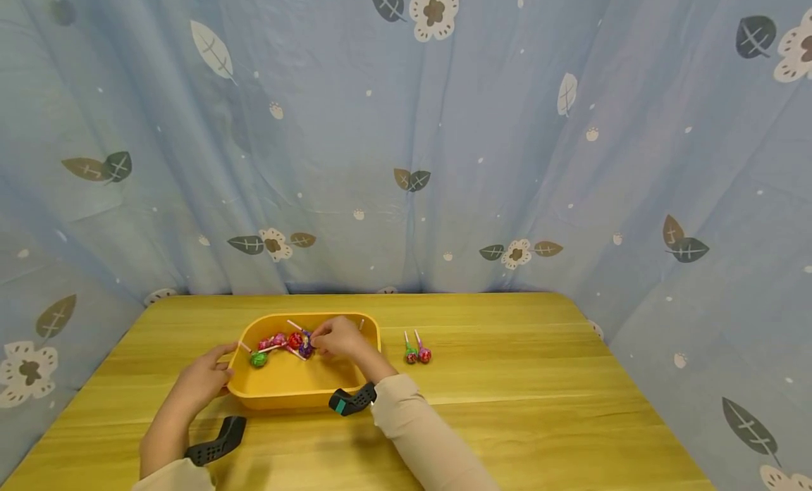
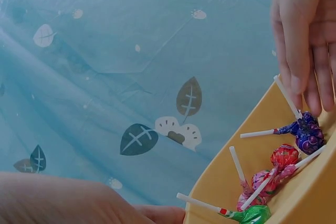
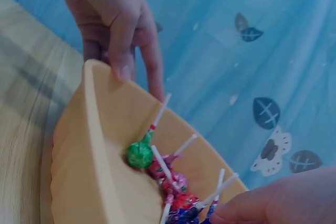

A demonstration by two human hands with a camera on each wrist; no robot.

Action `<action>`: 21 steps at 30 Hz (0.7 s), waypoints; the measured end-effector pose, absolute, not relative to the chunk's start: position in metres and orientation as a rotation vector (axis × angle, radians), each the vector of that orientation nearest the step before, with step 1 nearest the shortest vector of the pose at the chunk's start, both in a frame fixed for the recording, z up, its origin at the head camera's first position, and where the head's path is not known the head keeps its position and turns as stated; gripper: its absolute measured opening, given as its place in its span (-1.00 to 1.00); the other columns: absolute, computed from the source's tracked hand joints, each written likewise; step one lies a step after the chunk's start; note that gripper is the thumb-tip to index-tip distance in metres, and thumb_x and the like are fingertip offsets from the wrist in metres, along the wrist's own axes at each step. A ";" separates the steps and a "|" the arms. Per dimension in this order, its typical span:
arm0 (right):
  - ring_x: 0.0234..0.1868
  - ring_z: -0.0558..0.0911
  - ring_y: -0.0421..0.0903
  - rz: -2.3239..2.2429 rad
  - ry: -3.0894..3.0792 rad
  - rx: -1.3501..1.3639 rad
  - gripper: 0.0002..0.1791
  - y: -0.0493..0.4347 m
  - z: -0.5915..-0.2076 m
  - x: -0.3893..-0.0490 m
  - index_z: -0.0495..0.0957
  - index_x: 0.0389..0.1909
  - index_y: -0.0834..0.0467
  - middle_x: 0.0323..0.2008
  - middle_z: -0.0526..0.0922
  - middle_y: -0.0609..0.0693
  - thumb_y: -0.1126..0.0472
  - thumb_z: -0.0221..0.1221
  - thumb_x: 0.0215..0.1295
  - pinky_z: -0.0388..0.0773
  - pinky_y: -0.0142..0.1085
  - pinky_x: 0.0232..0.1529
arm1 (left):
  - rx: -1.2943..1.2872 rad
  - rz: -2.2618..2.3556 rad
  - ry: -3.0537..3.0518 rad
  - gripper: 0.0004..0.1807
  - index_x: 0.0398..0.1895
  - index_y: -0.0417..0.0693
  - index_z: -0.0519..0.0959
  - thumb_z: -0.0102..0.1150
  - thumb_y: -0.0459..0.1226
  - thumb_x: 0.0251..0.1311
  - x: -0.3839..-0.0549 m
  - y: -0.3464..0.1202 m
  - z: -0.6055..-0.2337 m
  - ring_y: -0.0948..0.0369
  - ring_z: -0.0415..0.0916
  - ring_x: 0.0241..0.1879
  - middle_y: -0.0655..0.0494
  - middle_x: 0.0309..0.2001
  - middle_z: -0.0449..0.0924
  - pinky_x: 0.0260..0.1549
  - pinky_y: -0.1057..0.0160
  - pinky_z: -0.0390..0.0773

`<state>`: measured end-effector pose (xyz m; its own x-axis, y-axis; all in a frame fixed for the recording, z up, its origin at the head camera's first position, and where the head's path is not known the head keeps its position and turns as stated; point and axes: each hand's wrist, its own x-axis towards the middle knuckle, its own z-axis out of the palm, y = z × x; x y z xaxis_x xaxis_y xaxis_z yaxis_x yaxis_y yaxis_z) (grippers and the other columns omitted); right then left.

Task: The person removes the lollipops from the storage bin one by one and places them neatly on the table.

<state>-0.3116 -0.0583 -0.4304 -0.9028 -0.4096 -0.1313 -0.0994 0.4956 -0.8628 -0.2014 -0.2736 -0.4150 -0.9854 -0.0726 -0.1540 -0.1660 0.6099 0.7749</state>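
A yellow plastic bin (image 1: pixel 298 392) stands on the table with several wrapped lollipops in its left and middle part. My left hand (image 1: pixel 201 380) holds the bin's left end, its thumb over the rim and its fingers along the outside. My right hand (image 1: pixel 342 337) reaches into the bin, fingers pointing down, fingertips right at the purple lollipops (image 2: pixel 310 135). Left of these lie a red lollipop (image 2: pixel 285 156) and pink lollipops (image 2: pixel 261 182). Nearest my left hand is a green lollipop (image 3: pixel 139 155), its white stick leaning on the rim.
On the wooden table (image 1: pixel 539 406), right of the bin, a green-and-red lollipop (image 1: pixel 411 355) and a pink lollipop (image 1: pixel 423 354) lie side by side. A blue patterned curtain (image 1: pixel 482 139) hangs behind the table. Each wrist wears a black device (image 1: pixel 218 442).
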 end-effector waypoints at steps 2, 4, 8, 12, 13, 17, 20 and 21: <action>-0.38 0.68 0.07 -1.330 2.450 -0.426 -0.89 -0.062 -0.432 -0.312 0.70 -0.28 0.25 -0.42 0.67 0.17 0.30 0.23 0.29 0.68 -0.24 -0.37 | -0.204 1.332 2.718 -0.40 0.39 -0.55 0.01 -0.17 -0.51 0.32 -0.201 -0.274 -0.415 -0.36 0.36 0.12 -0.66 0.19 0.20 -0.18 0.02 0.64; -0.41 0.67 0.04 -1.303 2.467 -0.431 -0.87 -0.065 -0.435 -0.312 0.71 -0.25 0.23 -0.43 0.66 0.14 0.31 0.21 0.30 0.67 -0.26 -0.39 | -0.204 1.335 2.716 -0.40 0.39 -0.55 0.00 -0.17 -0.51 0.32 -0.201 -0.274 -0.416 -0.36 0.36 0.12 -0.66 0.19 0.20 -0.18 0.02 0.64; -0.45 0.68 0.02 -1.300 2.483 -0.448 -0.86 -0.069 -0.439 -0.312 0.72 -0.22 0.22 -0.47 0.66 0.08 0.35 0.21 0.29 0.66 -0.29 -0.45 | -0.201 1.338 2.714 -0.40 0.40 -0.54 0.00 -0.17 -0.51 0.32 -0.202 -0.275 -0.416 -0.36 0.36 0.12 -0.67 0.19 0.19 -0.18 0.02 0.64; -0.49 0.68 -0.02 -1.290 2.490 -0.457 -0.83 -0.073 -0.442 -0.312 0.72 -0.16 0.19 -0.52 0.64 0.02 0.34 0.22 0.27 0.65 -0.30 -0.49 | -0.190 1.335 2.717 -0.41 0.40 -0.54 0.00 -0.17 -0.51 0.33 -0.203 -0.275 -0.417 -0.36 0.36 0.11 -0.67 0.19 0.19 -0.18 0.02 0.64; -0.50 0.68 -0.03 -1.278 2.492 -0.459 -0.81 -0.074 -0.442 -0.312 0.71 -0.13 0.19 -0.52 0.64 0.00 0.33 0.23 0.27 0.65 -0.31 -0.50 | -0.190 1.335 2.717 -0.40 0.40 -0.54 0.00 -0.17 -0.51 0.33 -0.203 -0.276 -0.417 -0.36 0.36 0.12 -0.67 0.20 0.19 -0.17 0.02 0.64; -0.55 0.67 -0.06 -1.221 2.514 -0.476 -0.76 -0.078 -0.441 -0.311 0.69 -0.06 0.19 -0.54 0.64 0.00 0.32 0.25 0.26 0.62 -0.34 -0.55 | -0.193 1.342 2.711 -0.40 0.40 -0.53 -0.01 -0.17 -0.50 0.34 -0.203 -0.277 -0.418 -0.37 0.36 0.11 -0.67 0.20 0.18 -0.18 0.02 0.65; -0.61 0.62 -0.12 -1.170 2.554 -0.488 -0.78 -0.079 -0.442 -0.309 0.70 -0.12 0.19 -0.54 0.62 -0.04 0.32 0.30 0.20 0.58 -0.38 -0.61 | -0.200 1.354 2.702 -0.40 0.41 -0.53 -0.01 -0.16 -0.50 0.35 -0.203 -0.276 -0.418 -0.37 0.35 0.12 -0.68 0.20 0.17 -0.18 0.02 0.65; -0.62 0.60 -0.15 -1.157 2.565 -0.489 -0.79 -0.080 -0.443 -0.309 0.71 -0.15 0.19 -0.54 0.62 -0.05 0.32 0.32 0.17 0.57 -0.40 -0.62 | -0.196 1.353 2.701 -0.40 0.40 -0.53 -0.01 -0.16 -0.50 0.35 -0.203 -0.276 -0.419 -0.37 0.35 0.12 -0.68 0.20 0.17 -0.18 0.02 0.65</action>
